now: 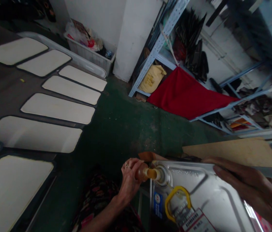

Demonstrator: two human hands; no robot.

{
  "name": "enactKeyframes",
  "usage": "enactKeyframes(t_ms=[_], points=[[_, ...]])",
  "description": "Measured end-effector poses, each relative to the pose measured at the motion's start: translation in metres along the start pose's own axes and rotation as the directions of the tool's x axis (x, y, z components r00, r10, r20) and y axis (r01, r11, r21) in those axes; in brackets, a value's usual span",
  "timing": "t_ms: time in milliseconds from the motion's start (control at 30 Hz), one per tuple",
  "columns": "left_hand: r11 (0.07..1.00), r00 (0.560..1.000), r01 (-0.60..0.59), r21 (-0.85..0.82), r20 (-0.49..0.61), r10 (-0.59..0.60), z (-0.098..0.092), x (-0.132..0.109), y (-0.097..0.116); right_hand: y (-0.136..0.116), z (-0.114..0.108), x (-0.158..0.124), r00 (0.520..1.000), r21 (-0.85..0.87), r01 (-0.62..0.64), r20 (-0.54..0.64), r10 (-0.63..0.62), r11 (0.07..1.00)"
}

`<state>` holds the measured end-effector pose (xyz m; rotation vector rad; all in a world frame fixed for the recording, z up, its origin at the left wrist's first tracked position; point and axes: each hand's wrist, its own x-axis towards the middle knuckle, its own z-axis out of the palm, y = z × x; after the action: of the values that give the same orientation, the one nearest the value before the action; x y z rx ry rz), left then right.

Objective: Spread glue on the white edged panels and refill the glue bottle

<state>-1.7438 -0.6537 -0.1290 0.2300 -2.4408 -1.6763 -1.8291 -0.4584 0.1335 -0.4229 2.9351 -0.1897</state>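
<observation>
A large silver metal can (198, 190) lies tilted in front of me, with a yellow carry handle (174, 199) and labels on its top face. My left hand (131, 177) is closed around the brown cap (142, 172) on the can's yellow spout (152, 174). My right hand (244, 180) lies along the can's far upper edge with its fingers stretched over the rim, holding the can steady. A patterned garment on my lap shows under the left forearm.
Several cream panels in dark frames (58, 108) lie in rows on the floor at left. A green floor (126, 125) runs through the middle. Blue metal shelving (160, 42) with a red cloth (186, 93) stands at the back right. A brown board (234, 151) lies behind the can.
</observation>
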Motion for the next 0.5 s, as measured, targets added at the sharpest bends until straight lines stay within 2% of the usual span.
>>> enactKeyframes(t_ms=[200, 333, 500], points=[[0.997, 1.0, 0.028, -0.071, -0.004, -0.029, 0.008, -0.003, 0.011, 0.007, -0.016, 0.003, 1.0, 0.078, 0.016, -0.001, -0.016, 0.997], [0.999, 1.0, 0.031, -0.042, 0.0, -0.031, 0.004, 0.002, 0.028, 0.021, -0.026, -0.001, 1.0, 0.096, -0.015, -0.007, 0.016, 0.995], [0.999, 0.999, 0.027, -0.047, 0.028, -0.026, -0.001, 0.008, 0.046, 0.02, -0.032, -0.004, 0.984, 0.143, -0.031, -0.171, 0.055, 0.989]])
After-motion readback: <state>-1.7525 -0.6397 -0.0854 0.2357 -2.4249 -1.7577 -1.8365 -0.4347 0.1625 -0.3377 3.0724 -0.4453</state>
